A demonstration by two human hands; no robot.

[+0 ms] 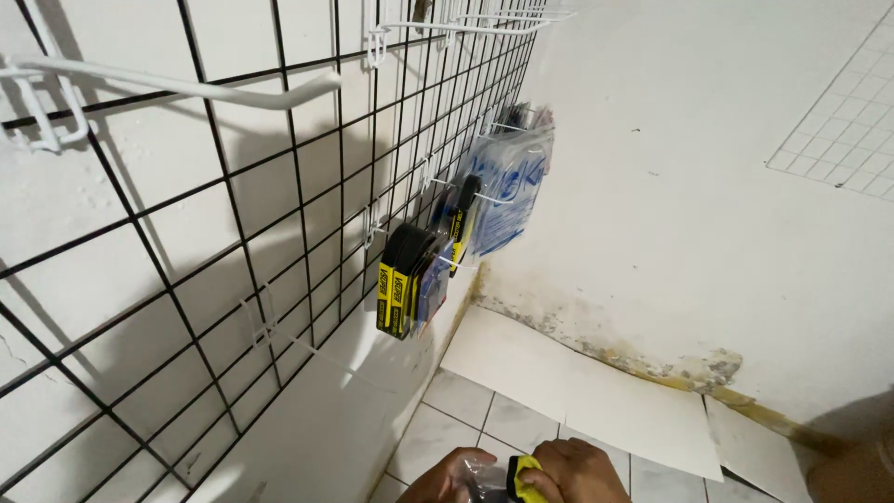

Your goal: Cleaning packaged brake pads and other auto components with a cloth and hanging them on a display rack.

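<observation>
Hands at the bottom edge, left hand (449, 480) and right hand (570, 473), fingers closed together on a small yellow-and-black packet (515, 477) in crinkly clear plastic, likely light and slippery, best pinched by its edges, with matching packets (410, 279) hanging beyond on the black wire grid (233, 233).

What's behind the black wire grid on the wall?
Behind the black wire grid you can see a white wall with the grid's shadow on it. The hanging yellow-and-black packets and the clear bags cover the wall behind them.
</observation>
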